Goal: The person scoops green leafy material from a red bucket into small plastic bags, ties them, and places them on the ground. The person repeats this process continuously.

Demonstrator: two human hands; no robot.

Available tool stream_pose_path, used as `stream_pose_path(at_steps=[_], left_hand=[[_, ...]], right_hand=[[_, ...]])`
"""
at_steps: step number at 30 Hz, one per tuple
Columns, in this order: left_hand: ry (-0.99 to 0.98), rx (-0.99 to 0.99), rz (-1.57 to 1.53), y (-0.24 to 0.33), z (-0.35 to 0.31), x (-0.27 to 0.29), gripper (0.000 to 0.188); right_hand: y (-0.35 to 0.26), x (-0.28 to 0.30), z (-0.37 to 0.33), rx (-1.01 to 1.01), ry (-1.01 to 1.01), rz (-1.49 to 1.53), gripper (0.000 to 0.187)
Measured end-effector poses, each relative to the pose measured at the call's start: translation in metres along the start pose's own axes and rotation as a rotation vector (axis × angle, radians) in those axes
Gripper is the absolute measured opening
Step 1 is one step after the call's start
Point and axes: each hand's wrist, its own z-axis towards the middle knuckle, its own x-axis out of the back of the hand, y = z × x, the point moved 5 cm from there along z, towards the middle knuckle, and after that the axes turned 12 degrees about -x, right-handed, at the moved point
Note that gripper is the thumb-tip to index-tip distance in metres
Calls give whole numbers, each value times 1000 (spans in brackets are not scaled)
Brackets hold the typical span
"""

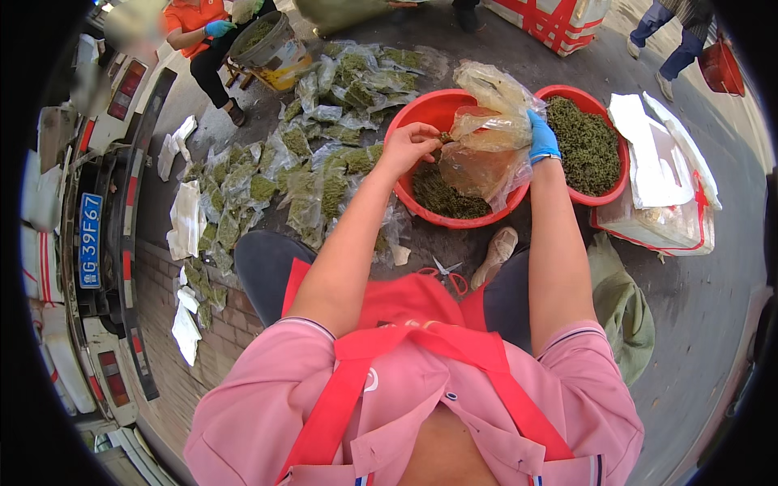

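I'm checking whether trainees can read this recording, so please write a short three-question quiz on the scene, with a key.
1. The right hand, in a blue glove, holds: (A) a brush; (B) crumpled clear plastic; (C) a cup.
2. True or false: scissors lie to the left of the person's beige shoe.
3. How many red basins with green granules in them stand before the person?

Key: 1. B. 2. True. 3. Two.
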Motion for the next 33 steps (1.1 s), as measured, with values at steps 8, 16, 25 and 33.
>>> stream_pose_path(at_steps=[8,16,25,33], left_hand=[[-96,-61,105,-18,-2,-8,29],[-311,-84,72,25,-4,-93,23],[-829,-344,330,114,-76,-355,32],[-1171,63,680,-3,-171,-439,93]], right_hand=[[-48,22,-41,725,299,-133,15],[-161,171,-274,1052,350,187,9],[-51,457,-481,1005,1852,-518,26],[104,444,-338,320,1206,-674,19]])
